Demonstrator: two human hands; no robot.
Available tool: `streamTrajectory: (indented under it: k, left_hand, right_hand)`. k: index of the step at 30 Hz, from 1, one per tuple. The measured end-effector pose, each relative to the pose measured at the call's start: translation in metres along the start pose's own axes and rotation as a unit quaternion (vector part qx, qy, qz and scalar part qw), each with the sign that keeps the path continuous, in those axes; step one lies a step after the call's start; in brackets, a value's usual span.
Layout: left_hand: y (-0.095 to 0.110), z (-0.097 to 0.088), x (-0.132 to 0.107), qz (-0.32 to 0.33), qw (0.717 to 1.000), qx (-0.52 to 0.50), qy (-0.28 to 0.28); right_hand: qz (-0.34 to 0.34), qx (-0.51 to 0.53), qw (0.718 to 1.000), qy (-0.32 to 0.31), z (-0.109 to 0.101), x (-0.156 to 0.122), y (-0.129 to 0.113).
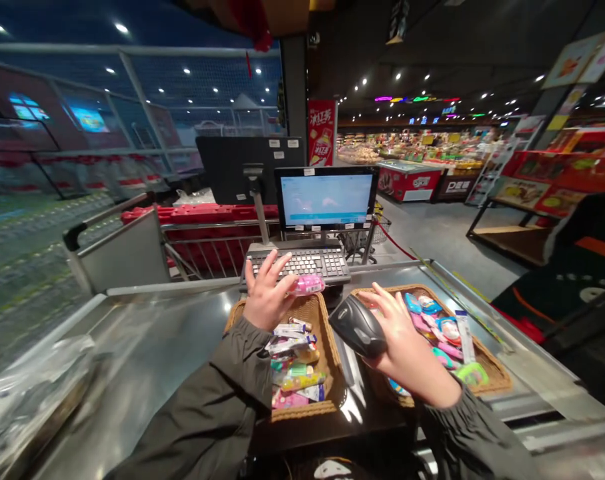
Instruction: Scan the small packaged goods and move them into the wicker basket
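Note:
My left hand (268, 292) is over the near left part of a black keyboard (327, 261). A small pink wrapped item (309, 285) sticks out to the right from beside its thumb, held there; the other fingers reach forward over the keys. In my right hand (399, 337) is a black barcode scanner (358, 327), its head pointing left. Below the left hand lies a wicker basket (335, 363) with small packaged sweets in several colours. Another wicker basket (497, 373) with colourful packets sits under and beyond the right hand, which hides part of it.
A lit monitor (326, 199) stands behind the keyboard, with a second dark screen (239, 167) turned away at its left. The metal counter (157, 333) spreads to both sides. Plastic bags (47, 393) lie at the left. Beyond are carts, a red freezer (405, 180) and shelves.

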State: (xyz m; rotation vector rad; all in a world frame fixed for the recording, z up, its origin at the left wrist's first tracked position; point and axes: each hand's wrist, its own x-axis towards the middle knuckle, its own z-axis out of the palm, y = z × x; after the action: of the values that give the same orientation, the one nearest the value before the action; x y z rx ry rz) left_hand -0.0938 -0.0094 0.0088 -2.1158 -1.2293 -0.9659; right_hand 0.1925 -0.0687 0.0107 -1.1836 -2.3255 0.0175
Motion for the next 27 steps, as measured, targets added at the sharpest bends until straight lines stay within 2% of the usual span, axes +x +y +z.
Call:
streamTrajectory:
  k: [6,16,27]
  left_hand:
    - [-0.019,-0.015,-0.019,-0.045,0.998,0.008,-0.051]
    - [-0.038,-0.027,-0.036,-0.05,0.997,0.0,-0.06]
    - [-0.056,-0.029,-0.048,-0.065,0.995,-0.009,-0.076]
  right_hand:
    - [-0.015,0.008,1.0,-0.003,0.011,0.01,-0.024]
    - [-0.017,0.016,0.999,-0.024,0.023,0.016,-0.051]
    - [-0.012,0.016,0.999,-0.032,0.031,0.022,-0.068]
